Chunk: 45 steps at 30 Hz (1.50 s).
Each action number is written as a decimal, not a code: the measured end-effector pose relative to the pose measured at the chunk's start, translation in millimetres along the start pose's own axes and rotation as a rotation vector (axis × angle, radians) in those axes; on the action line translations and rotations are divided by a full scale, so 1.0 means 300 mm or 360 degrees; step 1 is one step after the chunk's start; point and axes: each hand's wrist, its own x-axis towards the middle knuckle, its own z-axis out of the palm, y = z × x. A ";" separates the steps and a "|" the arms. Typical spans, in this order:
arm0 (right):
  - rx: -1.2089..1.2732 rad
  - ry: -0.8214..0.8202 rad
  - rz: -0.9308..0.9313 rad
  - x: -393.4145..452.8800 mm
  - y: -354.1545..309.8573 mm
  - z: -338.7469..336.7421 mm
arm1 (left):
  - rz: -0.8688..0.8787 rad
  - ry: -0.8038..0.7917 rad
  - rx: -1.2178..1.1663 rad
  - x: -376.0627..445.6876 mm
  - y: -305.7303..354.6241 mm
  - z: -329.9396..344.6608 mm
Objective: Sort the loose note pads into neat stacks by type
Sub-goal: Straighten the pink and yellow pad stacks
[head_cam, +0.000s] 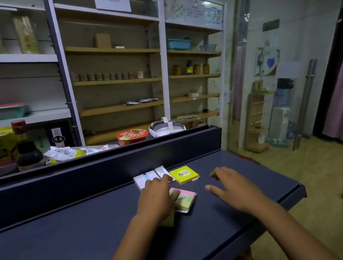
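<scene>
Several note pads lie on the dark blue counter (pixel 75 239). A white pad (pixel 143 178) sits by the back ledge, with a narrower white pad (pixel 161 171) tilted beside it. To their right lies a yellow pad (pixel 184 174). Nearer to me is a pink and green pastel pad (pixel 186 197) on top of other pads. My left hand (pixel 157 196) rests flat over the pile, fingertips on the white pads and its side covering part of the pastel pad; it grips nothing that I can see. My right hand (pixel 234 189) hovers spread, to the right of the pads, holding nothing.
A raised dark ledge (pixel 104 163) runs behind the pads, with noodle cups (pixel 132 136), a sauce bottle (pixel 26 148) and packets beyond it. The counter's right edge (pixel 296 188) drops to the floor. Shelving fills the back wall.
</scene>
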 end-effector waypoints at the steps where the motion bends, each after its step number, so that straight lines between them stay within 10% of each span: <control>1: 0.0017 0.0003 -0.0013 0.011 0.011 0.009 | -0.0021 0.0015 -0.0001 0.003 -0.004 0.014; 9: 0.0106 -0.0014 -0.0067 0.060 0.064 0.056 | -0.0055 0.0104 -0.0069 0.012 0.012 0.054; 29: 0.0278 0.0037 -0.0242 0.188 -0.007 0.078 | -0.0632 0.0460 -0.2271 0.016 -0.024 -0.067; 45: 0.0077 0.0043 0.0083 0.279 -0.029 0.198 | -0.0768 0.0661 -0.2719 0.041 -0.040 -0.057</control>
